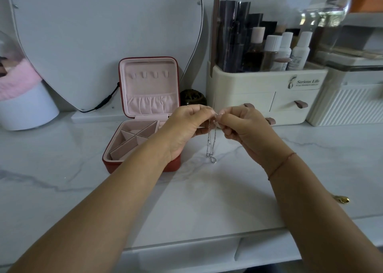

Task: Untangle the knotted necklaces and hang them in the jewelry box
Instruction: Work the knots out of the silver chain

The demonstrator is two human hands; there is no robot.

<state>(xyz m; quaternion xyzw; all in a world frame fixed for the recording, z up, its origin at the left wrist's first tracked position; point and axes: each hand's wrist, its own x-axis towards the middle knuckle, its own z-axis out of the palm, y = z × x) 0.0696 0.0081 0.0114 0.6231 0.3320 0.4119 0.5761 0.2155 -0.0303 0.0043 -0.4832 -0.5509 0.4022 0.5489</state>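
A thin silver necklace [211,146] hangs doubled from between my two hands above the marble counter, its lower loop near the surface. My left hand [186,127] and my right hand [242,127] both pinch its top end with thumb and fingertips, close together. Left of them stands the red jewelry box [116,160], open, with pink lining, divided compartments in the base, and a row of small hooks [148,74] and a gathered pocket in the upright lid. No necklace hangs on the hooks.
A heart-shaped mirror [103,34] with a black cable stands behind the box. A cream cosmetics organizer [267,86] with bottles and drawers sits at the back right. A small gold object [343,199] lies by my right forearm. A white pot with pink fluff [22,98] stands far left.
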